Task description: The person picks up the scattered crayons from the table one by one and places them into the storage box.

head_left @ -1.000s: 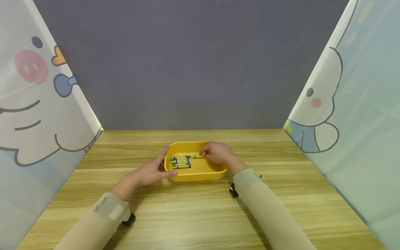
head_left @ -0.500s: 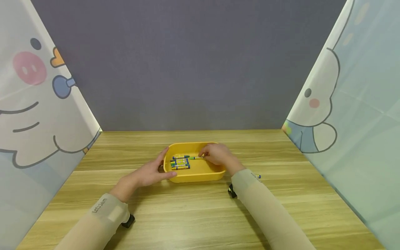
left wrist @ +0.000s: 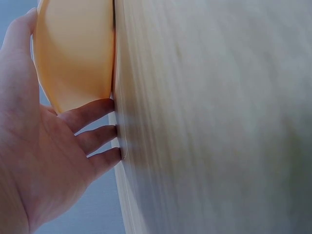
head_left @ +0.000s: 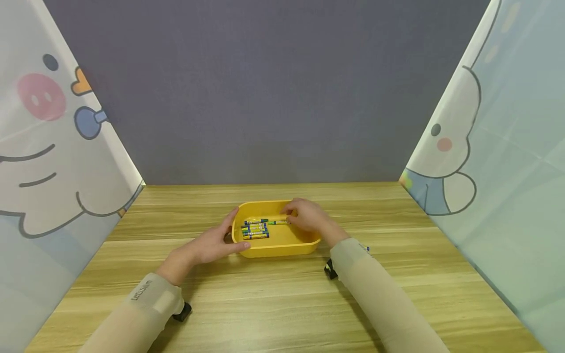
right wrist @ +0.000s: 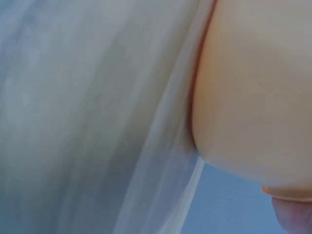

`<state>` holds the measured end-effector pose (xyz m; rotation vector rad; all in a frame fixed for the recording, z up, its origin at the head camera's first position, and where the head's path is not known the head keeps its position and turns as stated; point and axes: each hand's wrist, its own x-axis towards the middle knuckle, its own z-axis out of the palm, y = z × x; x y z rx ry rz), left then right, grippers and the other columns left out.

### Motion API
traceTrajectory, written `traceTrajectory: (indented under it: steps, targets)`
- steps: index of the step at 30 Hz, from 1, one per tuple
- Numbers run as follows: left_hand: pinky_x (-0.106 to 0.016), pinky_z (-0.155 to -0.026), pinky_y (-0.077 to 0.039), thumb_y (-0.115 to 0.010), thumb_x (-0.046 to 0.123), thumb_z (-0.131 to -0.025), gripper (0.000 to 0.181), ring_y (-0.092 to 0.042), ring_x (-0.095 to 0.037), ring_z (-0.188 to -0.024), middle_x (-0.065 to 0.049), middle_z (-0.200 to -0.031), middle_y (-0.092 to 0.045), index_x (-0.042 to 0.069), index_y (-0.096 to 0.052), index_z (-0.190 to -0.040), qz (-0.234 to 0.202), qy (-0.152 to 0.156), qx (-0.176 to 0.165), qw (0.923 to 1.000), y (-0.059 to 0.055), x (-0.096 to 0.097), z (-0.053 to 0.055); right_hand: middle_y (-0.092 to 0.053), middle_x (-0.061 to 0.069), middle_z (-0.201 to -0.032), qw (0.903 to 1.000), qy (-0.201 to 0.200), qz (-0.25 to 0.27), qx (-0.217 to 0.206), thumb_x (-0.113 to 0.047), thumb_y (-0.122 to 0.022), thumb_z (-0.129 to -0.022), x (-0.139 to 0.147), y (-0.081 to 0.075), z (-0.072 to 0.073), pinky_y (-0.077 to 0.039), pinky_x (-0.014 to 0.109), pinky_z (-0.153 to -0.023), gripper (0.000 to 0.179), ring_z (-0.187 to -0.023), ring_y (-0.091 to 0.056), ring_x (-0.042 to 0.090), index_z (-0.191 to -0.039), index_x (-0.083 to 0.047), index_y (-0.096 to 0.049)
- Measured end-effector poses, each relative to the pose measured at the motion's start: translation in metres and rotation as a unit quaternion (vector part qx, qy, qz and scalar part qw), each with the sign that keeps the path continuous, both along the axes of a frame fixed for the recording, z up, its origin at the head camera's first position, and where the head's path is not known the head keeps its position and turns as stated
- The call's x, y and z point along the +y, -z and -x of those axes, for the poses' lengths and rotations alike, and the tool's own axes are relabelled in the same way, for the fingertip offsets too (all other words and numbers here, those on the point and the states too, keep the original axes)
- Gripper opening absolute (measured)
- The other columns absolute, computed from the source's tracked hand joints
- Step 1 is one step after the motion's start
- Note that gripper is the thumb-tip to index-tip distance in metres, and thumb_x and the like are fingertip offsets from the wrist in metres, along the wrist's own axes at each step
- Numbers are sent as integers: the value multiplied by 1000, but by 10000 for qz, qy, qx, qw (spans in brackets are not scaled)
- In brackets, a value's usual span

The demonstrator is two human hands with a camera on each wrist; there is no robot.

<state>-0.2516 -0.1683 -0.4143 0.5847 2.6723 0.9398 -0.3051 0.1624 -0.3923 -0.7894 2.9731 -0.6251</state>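
Note:
A yellow plastic tray (head_left: 278,251) sits on the wooden table, with several yellow-wrapped crayons (head_left: 256,229) side by side in its left half. One more crayon (head_left: 278,222), green-tipped, lies right of that row. My left hand (head_left: 212,243) rests against the tray's left end, thumb along the front rim and the other fingers spread down the outer wall, as the left wrist view shows. My right hand (head_left: 309,216) reaches over the tray's right end. Its thumb and forefinger stand apart by the green-tipped crayon's right end. The right wrist view shows mostly the tray's outer wall (right wrist: 253,97).
Another crayon (head_left: 367,248) lies on the table (head_left: 256,304) right of the tray, partly hidden by my right sleeve. A dark grey panel (head_left: 273,98) stands behind the table, and printed cartoon cloths (head_left: 521,196) hang at both sides.
The right thumb and forefinger have parted and lifted off the green-tipped crayon, which now lies in the tray beside the others. The left hand stays at the tray's left end.

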Motion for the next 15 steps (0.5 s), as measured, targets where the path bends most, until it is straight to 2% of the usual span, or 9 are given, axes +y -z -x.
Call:
traceTrajectory:
  steps: [3,6,10,15]
  targets:
    - [-63,-122,-43,-72,74,-96,124,-58,-39,-147,-21,-169,-49,27,8,-178,-45,27,-31,10000,0,0,-1,-75,5,-118,9951,15,980,-106,-14,-67,-109,7,-3,-1,-56,37,-85,25,-93,-64,19,-131,-11,-79]
    - [-63,-123,-42,-71,74,-96,123,-56,-41,-149,-22,-170,-48,28,8,-178,-15,28,0,10000,-1,0,-1,-74,9,-122,9873,-14,1586,-63,-13,-67,-109,20,-10,-5,-54,33,-80,25,-93,-63,19,-131,-9,-79]
    - [-64,-123,-41,-71,75,-95,123,-55,-45,-149,-23,-169,-48,27,6,-178,69,12,50,10000,-2,-1,-1,-74,16,-129,9818,-59,1897,-63,-13,-70,-108,46,-18,-14,-53,30,-77,25,-96,-64,21,-130,-8,-79]
    - [-65,-123,-42,-72,74,-95,123,-56,-45,-148,-24,-168,-49,25,5,-179,71,8,53,10000,-3,0,-1,-74,19,-126,9826,-51,1847,-190,-13,-71,-107,88,-23,-26,-52,30,-74,24,-95,-61,22,-129,-6,-79]
